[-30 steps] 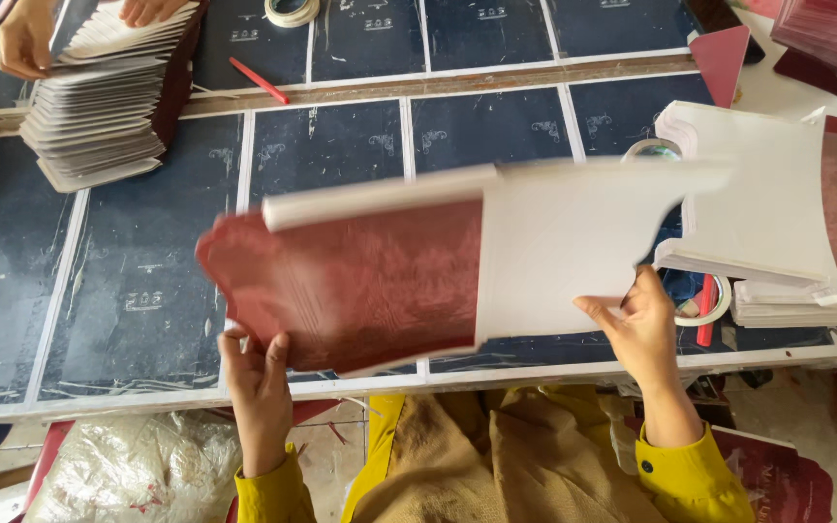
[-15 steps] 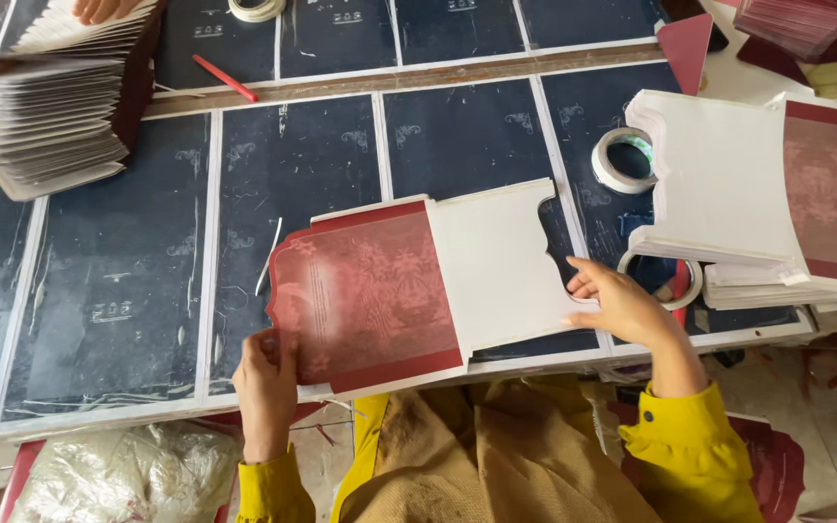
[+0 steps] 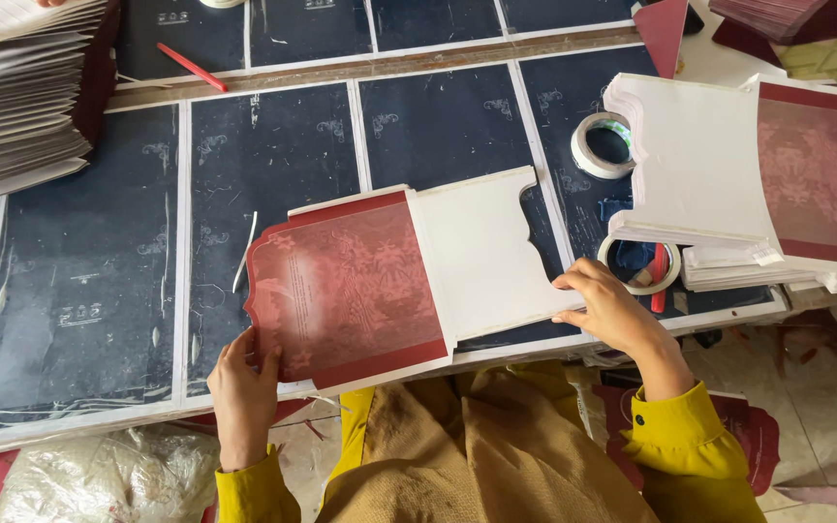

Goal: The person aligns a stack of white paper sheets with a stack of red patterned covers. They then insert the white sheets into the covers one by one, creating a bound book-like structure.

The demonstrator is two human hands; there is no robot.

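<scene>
Pinching the flat card sheet (image 3: 409, 276) at opposite edges, left hand (image 3: 242, 383) at its 7 o'clock maroon corner and right hand (image 3: 607, 305) at its 3 o'clock white edge, the person holds a light, bendable, crease-prone piece lying on the dark table (image 3: 79, 291).

I see card (image 3: 399, 281): dark red ornate panel left, plain white right. Table (image 3: 273, 165) far: dark blue, white lines. My sleeves (image 3: 690, 446) yellow.
</scene>
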